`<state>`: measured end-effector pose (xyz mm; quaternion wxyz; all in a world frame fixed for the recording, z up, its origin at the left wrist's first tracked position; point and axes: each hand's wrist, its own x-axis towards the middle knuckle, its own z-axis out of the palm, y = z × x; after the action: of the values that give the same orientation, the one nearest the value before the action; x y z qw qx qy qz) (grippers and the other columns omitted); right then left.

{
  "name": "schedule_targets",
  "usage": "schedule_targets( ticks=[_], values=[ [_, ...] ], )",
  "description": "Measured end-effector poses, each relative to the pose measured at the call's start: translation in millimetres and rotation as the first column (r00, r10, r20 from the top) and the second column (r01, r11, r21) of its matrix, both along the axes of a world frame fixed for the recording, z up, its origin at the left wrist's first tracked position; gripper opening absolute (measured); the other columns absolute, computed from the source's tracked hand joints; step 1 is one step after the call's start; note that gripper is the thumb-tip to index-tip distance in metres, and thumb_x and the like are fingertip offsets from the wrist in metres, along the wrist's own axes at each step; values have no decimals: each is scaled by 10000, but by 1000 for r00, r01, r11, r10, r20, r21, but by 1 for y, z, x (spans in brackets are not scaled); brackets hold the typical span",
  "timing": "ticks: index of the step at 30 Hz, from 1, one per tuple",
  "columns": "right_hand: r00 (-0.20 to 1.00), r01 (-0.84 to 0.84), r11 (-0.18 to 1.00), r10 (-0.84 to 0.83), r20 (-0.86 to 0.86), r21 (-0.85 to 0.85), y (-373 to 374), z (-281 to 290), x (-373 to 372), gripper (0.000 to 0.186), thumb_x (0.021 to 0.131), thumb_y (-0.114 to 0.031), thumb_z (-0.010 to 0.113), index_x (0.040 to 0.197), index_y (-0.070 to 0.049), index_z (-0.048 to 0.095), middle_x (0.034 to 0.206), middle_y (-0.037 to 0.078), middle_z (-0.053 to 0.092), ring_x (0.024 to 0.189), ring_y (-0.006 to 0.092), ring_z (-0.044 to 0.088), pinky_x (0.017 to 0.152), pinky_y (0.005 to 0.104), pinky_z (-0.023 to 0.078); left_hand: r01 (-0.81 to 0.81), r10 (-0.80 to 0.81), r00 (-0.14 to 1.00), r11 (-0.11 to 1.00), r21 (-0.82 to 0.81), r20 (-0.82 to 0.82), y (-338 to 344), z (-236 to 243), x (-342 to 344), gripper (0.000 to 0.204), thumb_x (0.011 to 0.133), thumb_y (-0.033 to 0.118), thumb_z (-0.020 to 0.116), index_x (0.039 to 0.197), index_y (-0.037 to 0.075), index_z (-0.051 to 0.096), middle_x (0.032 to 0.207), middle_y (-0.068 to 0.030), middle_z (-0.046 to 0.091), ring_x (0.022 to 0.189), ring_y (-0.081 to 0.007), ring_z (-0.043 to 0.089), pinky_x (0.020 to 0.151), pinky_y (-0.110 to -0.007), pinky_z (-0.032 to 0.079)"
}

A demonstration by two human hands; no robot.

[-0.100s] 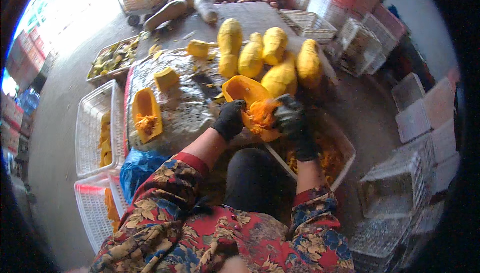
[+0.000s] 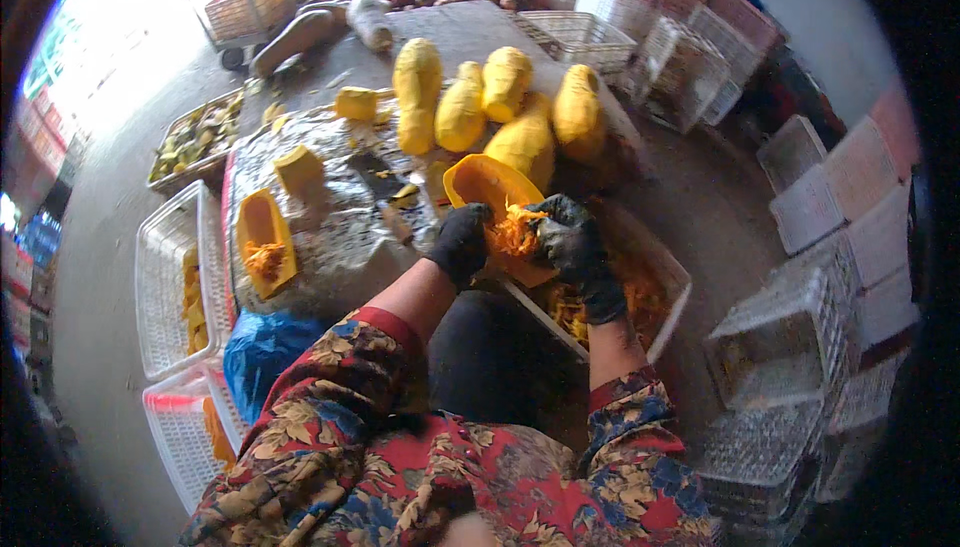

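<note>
My left hand [image 2: 462, 245], in a dark glove, grips the near left rim of a halved, peeled pumpkin [image 2: 490, 179], its hollow tilted toward me. Stringy orange pulp [image 2: 513, 233] bunches at the near end of this half. My right hand [image 2: 572, 245], gloved too, is closed against the pulp from the right; whether a tool is in its fingers is hidden. Below it stands a pale bin [image 2: 672, 312] holding orange pulp. Another pumpkin half [image 2: 266, 237] lies on the covered work surface at the left, with loose pulp inside.
Several peeled whole pumpkins [image 2: 461, 107] stand at the far side of the work surface. A knife [image 2: 378, 179] lies left of my hands. White crates [image 2: 160, 297] with pumpkin pieces and a blue plastic bag [image 2: 262, 352] are at the left. Stacked crates [image 2: 785, 347] line the right.
The whole scene has shifted slightly left in the view. My right hand has turned and drawn closer to the pulp, which now sits in a looser bunch; my left hand keeps its grip.
</note>
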<state>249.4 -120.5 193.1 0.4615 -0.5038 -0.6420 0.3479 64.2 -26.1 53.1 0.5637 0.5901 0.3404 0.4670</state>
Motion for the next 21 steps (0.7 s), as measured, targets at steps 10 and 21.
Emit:
schedule_targets(
  ticks=[10, 21],
  values=[
    [497, -39, 998, 53, -866, 40, -77, 49, 135, 305, 921, -110, 560, 1215, -32, 537, 1203, 141, 597, 1054, 266, 615, 871, 384, 548, 94, 295, 902, 581, -808, 317, -79, 31, 106, 285, 843, 117, 563, 1102, -1, 568, 998, -135, 633, 894, -281, 636, 777, -410, 538],
    [823, 554, 804, -488, 291, -218, -101, -39, 182, 437, 877, -124, 613, 1293, -38, 508, 1336, 118, 517, 1142, 247, 561, 903, 324, 518, 41, 313, 900, 632, -774, 303, -74, -59, 121, 300, 832, 107, 594, 1124, 49, 556, 983, -115, 627, 827, -275, 639, 719, -414, 546]
  ],
)
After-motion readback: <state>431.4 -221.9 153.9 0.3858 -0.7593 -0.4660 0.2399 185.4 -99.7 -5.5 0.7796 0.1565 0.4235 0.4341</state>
